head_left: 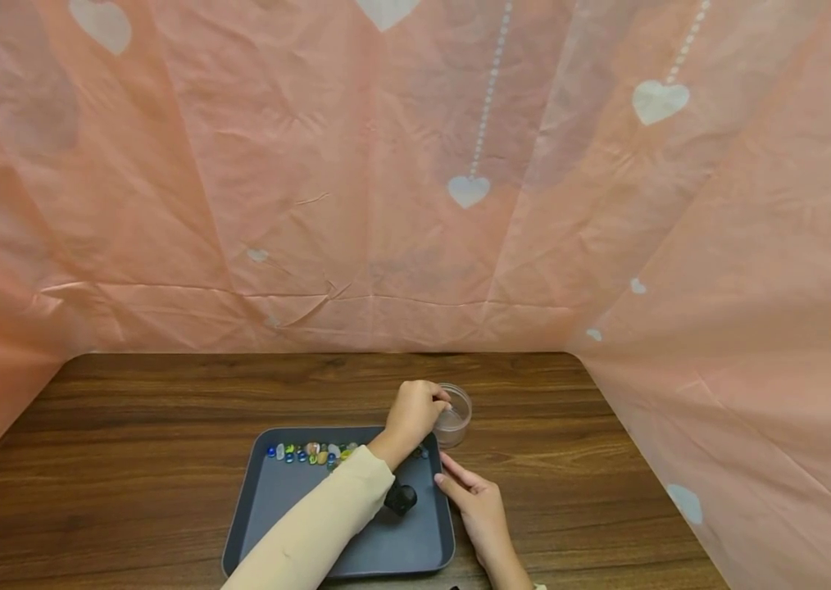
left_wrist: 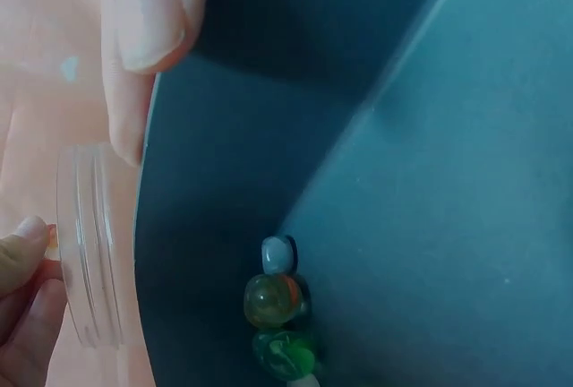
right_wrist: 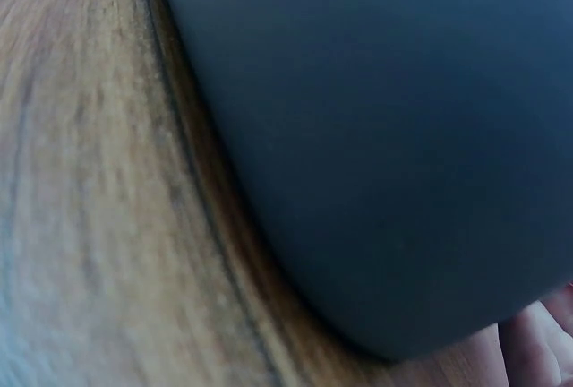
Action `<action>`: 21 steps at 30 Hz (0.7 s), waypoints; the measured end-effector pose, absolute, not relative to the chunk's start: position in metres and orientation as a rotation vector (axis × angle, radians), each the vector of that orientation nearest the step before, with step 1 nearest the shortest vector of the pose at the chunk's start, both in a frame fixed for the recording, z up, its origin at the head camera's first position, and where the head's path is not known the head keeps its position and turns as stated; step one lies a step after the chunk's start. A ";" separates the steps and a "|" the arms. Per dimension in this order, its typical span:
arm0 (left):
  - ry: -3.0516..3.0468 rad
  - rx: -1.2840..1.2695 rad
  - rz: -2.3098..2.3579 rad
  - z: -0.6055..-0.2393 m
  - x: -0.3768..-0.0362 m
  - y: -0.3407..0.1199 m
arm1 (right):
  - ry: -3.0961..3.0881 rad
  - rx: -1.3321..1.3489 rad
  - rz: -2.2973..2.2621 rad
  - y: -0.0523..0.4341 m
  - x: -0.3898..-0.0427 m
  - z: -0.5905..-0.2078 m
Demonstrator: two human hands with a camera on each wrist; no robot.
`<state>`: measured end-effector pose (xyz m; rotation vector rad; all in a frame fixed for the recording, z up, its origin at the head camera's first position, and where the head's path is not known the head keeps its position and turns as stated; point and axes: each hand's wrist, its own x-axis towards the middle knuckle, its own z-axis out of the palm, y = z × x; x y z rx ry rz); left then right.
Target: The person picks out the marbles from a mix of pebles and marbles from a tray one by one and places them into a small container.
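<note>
Small clear round plastic jar (head_left: 454, 416) stands on the brown wooden table (head_left: 128, 459), just off the dark grey tray's (head_left: 356, 557) far right corner. Left hand (head_left: 412, 414), fingers curled, fingertips at jar rim; whether it pinches anything, cannot tell. Right hand (head_left: 480, 510) rests spread at the tray's right edge. Colourful glass pebbles (head_left: 308, 452) line the tray's far wall.

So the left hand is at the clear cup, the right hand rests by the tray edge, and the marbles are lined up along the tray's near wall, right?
Not quite: the head view shows the marbles lined along the tray's far wall. The rest holds.
</note>
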<state>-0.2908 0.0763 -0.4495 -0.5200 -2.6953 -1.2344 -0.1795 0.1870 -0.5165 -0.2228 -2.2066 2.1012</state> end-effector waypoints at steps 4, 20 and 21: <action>-2.681 -0.516 -1.257 -0.448 -0.290 0.077 | -2.211 -0.228 2.098 0.187 -0.180 -0.516; -2.581 -0.434 -1.485 -0.443 -0.284 0.058 | -2.224 -0.231 2.068 0.187 -0.179 -0.516; -2.577 -0.424 -1.505 -0.444 -0.283 0.055 | -2.224 -0.231 2.068 0.187 -0.179 -0.516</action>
